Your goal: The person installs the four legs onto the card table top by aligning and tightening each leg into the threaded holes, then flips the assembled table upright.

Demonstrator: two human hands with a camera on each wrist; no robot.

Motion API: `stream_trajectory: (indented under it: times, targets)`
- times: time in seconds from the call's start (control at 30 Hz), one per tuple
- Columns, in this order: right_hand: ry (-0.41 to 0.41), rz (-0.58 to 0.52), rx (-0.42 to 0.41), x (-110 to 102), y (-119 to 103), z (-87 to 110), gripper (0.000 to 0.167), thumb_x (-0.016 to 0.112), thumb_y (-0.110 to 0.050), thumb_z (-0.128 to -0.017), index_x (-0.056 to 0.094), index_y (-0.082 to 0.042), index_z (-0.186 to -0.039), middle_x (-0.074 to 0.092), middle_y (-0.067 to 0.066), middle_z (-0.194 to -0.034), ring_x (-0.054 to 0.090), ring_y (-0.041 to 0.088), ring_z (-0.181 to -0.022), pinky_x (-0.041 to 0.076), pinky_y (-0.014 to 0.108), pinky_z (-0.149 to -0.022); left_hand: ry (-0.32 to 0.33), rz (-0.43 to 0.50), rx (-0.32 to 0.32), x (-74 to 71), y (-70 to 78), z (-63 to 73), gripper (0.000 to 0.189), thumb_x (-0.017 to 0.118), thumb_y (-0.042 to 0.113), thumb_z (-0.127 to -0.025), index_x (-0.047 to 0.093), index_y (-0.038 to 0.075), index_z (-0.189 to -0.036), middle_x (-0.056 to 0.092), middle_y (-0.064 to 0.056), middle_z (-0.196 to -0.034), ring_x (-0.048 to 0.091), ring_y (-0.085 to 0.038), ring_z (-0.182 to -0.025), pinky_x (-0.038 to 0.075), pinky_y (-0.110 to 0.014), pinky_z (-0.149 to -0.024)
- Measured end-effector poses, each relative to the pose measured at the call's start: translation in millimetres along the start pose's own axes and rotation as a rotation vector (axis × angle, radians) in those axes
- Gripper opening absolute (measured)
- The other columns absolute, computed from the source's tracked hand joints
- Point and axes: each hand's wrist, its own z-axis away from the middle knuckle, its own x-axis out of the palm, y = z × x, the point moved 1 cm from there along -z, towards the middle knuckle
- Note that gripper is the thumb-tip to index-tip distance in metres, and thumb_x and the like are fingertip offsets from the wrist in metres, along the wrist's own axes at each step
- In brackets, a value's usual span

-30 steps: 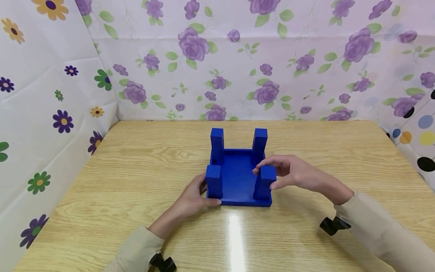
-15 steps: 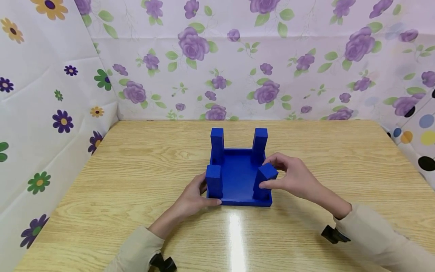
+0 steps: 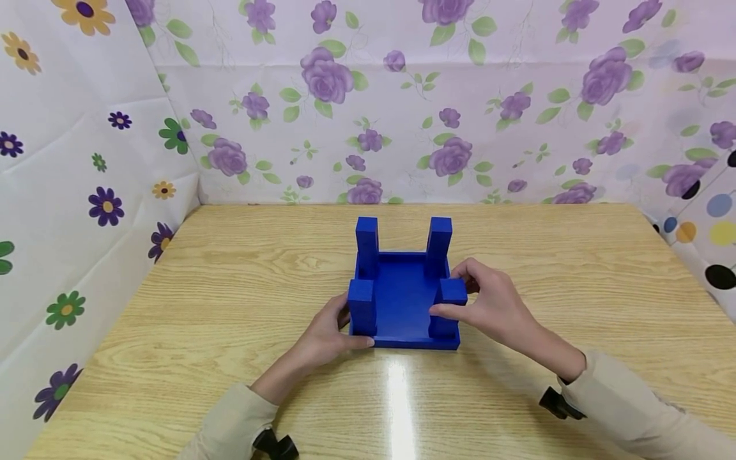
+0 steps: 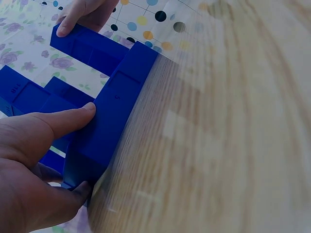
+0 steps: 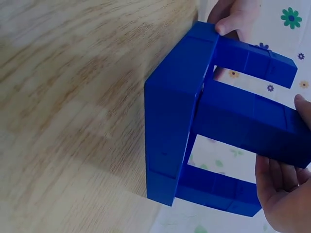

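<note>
A blue base (image 3: pixel 404 297) with a raised rim lies flat on the table, a square leg upright at each corner, like a small upturned table. My left hand (image 3: pixel 323 337) grips its front left corner, thumb on the front rim beside the front left leg (image 3: pixel 362 310). My right hand (image 3: pixel 499 308) holds the upper part of the front right leg (image 3: pixel 453 291), thumb across the near side and fingers behind. In the right wrist view that leg (image 5: pixel 248 121) meets the base at its corner; the joint itself is hard to see.
Wood-grain table (image 3: pixel 241 281) surrounds the base. At the back hangs a curtain (image 3: pixel 391 128) with purple roses, and a flowered sheet (image 3: pixel 86 191) covers the left side. Dark wrist devices (image 3: pixel 562 404) are strapped at the sleeves.
The front right leg was twisted half a second ago and now stands square with the base. My right hand turned with it, thumb sliding left across its near side. The left hand stays put.
</note>
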Motion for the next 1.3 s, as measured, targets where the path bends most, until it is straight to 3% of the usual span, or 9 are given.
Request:
stream_trajectory:
  times: [0.17,0.4,0.53,0.63,0.73,0.8,0.87,1.17,1.3]
  targets:
    - [-0.102,-0.084,0.067,2,7,2.6,0.051,0.085,-0.029,-0.075,0.061,-0.006,-0.113,0.064,0.007,-0.113,0.060,0.023,-0.098,0.052,0.041,-0.083,-0.004,0.003,-0.005,-0.7,-0.7,0.8,0.088,0.079,-0.008,-0.073,0.035,0.005,-0.148,0.046,-0.015,-0.142,0.043,-0.033,-0.131,0.035,-0.046,-0.107]
    - [-0.391,-0.521,0.026,-14,31,-6.5,0.049,0.069,-0.005,-0.089,0.053,-0.002,-0.135,0.057,0.011,-0.132,0.046,0.019,-0.128,0.041,0.022,-0.095,-0.006,0.005,-0.004,-0.9,-0.9,1.5,0.087,0.079,-0.008,-0.074,0.035,0.004,-0.148,0.046,-0.016,-0.141,0.044,-0.034,-0.130,0.036,-0.046,-0.106]
    - [-0.480,-0.644,-0.014,-20,40,-11.7,0.051,0.065,0.002,-0.089,0.052,-0.002,-0.137,0.056,0.010,-0.134,0.047,0.018,-0.128,0.041,0.023,-0.098,-0.001,0.000,0.002,-1.5,-0.4,2.0,0.087,0.079,-0.008,-0.073,0.035,0.003,-0.147,0.046,-0.016,-0.141,0.043,-0.034,-0.130,0.036,-0.046,-0.107]
    - [-0.508,-0.656,-0.036,-20,42,-14.2,0.052,0.066,0.003,-0.088,0.053,-0.005,-0.138,0.057,0.009,-0.133,0.051,0.018,-0.124,0.045,0.024,-0.094,0.002,0.000,-0.002,-1.5,-0.1,2.2,0.087,0.079,-0.008,-0.073,0.036,0.004,-0.147,0.046,-0.015,-0.141,0.043,-0.032,-0.131,0.035,-0.045,-0.107]
    - [-0.511,-0.621,-0.052,-19,42,-16.4,0.051,0.067,0.002,-0.087,0.056,-0.008,-0.136,0.060,0.009,-0.130,0.058,0.015,-0.092,0.046,0.025,-0.071,0.004,-0.003,-0.005,-1.0,-1.0,1.9,0.087,0.079,-0.008,-0.073,0.036,0.003,-0.147,0.046,-0.015,-0.141,0.043,-0.033,-0.130,0.035,-0.046,-0.107]
    - [-0.500,-0.585,-0.051,-19,42,-17.8,0.050,0.068,0.001,-0.087,0.059,-0.012,-0.134,0.062,0.008,-0.126,0.049,0.017,-0.072,0.039,0.028,-0.060,0.008,-0.007,-0.010,-0.8,-1.6,1.6,0.088,0.080,-0.007,-0.073,0.036,0.004,-0.148,0.046,-0.015,-0.141,0.044,-0.033,-0.130,0.035,-0.046,-0.107]
    - [-0.487,-0.555,-0.046,-19,43,-19.0,0.048,0.070,0.001,-0.085,0.061,-0.012,-0.131,0.064,0.007,-0.122,0.037,0.021,-0.061,0.035,0.030,-0.055,0.006,-0.010,-0.010,-0.6,-2.2,1.1,0.088,0.080,-0.007,-0.073,0.035,0.005,-0.148,0.046,-0.015,-0.141,0.044,-0.033,-0.130,0.035,-0.047,-0.107]
    - [-0.504,-0.526,-0.052,-20,47,-21.5,0.043,0.071,0.001,-0.084,0.061,-0.001,-0.126,0.066,0.007,-0.118,0.037,0.023,-0.061,0.034,0.029,-0.054,-0.012,-0.006,0.007,-0.9,-0.8,-0.1,0.088,0.079,-0.006,-0.074,0.034,0.005,-0.149,0.045,-0.015,-0.142,0.044,-0.032,-0.130,0.034,-0.046,-0.108]
    - [-0.510,-0.519,-0.042,-20,43,-22.5,0.044,0.074,-0.001,-0.083,0.060,0.000,-0.125,0.064,0.012,-0.119,0.059,0.020,-0.085,0.049,0.025,-0.074,-0.010,-0.007,0.003,-1.3,-0.3,-0.2,0.089,0.079,-0.006,-0.074,0.034,0.006,-0.149,0.045,-0.015,-0.142,0.044,-0.033,-0.130,0.034,-0.047,-0.108]
